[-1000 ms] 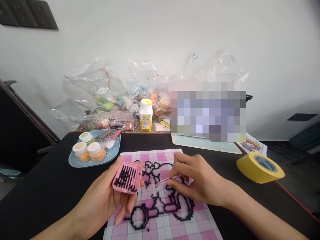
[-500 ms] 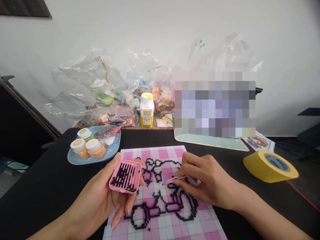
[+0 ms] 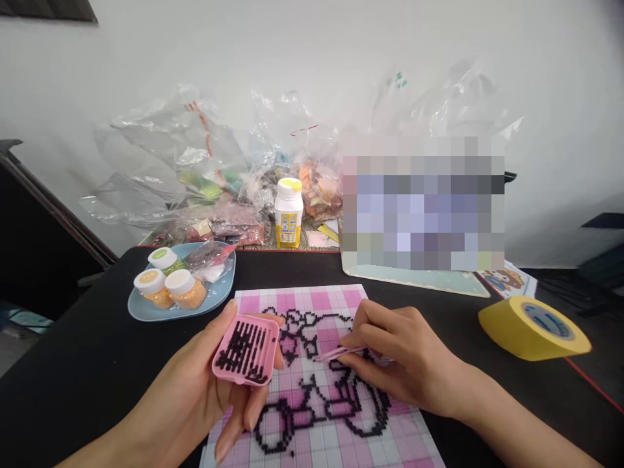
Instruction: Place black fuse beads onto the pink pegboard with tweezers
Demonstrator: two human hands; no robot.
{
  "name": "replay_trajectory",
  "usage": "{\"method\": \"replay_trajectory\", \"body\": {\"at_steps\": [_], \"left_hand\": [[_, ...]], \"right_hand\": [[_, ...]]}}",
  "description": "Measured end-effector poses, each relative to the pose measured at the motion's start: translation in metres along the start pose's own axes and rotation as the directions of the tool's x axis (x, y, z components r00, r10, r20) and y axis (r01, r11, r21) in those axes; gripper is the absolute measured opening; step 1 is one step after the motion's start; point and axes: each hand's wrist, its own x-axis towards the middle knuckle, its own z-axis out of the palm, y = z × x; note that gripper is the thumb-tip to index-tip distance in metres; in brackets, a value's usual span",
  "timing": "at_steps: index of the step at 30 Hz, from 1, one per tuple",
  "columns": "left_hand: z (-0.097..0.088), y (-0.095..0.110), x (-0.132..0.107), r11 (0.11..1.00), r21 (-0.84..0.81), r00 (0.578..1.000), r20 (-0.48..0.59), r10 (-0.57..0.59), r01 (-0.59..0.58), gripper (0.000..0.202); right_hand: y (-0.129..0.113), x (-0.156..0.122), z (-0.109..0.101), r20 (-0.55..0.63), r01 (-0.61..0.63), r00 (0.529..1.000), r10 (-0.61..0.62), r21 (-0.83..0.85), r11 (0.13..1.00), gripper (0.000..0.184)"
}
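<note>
My left hand is closed around a small pink tray, tilted toward me. Black beads fill most of its grooves. Between the thumb and fingers of my right hand are pink tweezers, their tips low over the board's middle. Whether the tips hold a bead is too small to tell. Beneath both hands lies a pink and white checked pegboard. Black beads form an outline of rounded shapes on it. My right hand covers part of the outline on the right.
A blue plate at left bears jars of coloured beads and a small bag. Behind stand a white and yellow bottle and clear plastic bags. Yellow tape lies at right, near a pale board under a blurred patch.
The view has shifted slightly. The tweezers' tips have moved a little left and down over the board. My left hand still holds the tray in nearly the same pose.
</note>
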Motion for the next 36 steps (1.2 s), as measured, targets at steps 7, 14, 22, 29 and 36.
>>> {"method": "replay_trajectory", "body": {"at_steps": [7,14,22,29,36], "left_hand": [[0.0004,-0.0001,0.0000,1.000,0.021,1.000,-0.012,-0.014,0.014,0.072],[-0.0013,-0.0010,-0.0006,0.999,0.039,1.000,-0.018,-0.009,0.010,0.072],[0.0004,-0.0013,0.0019,1.000,0.020,0.999,-0.032,-0.017,0.018,0.072],[0.0018,0.0002,0.0007,1.000,0.015,1.000,-0.012,-0.005,0.006,0.072],[0.0008,0.0008,0.0011,1.000,0.027,1.000,-0.014,-0.006,0.006,0.072]], "right_hand": [[0.0010,0.0006,0.0011,0.000,0.007,1.000,-0.007,-0.023,1.000,0.018],[0.0010,0.0009,0.0017,0.010,0.002,1.000,-0.002,-0.013,1.000,0.018],[0.0017,0.0010,0.0024,0.012,0.003,1.000,-0.003,0.003,1.000,0.015],[0.0013,0.0007,0.0024,0.017,0.004,1.000,-0.004,0.009,1.000,0.017],[0.0029,0.0009,0.0033,0.013,-0.002,1.000,0.002,0.005,1.000,0.016]]}}
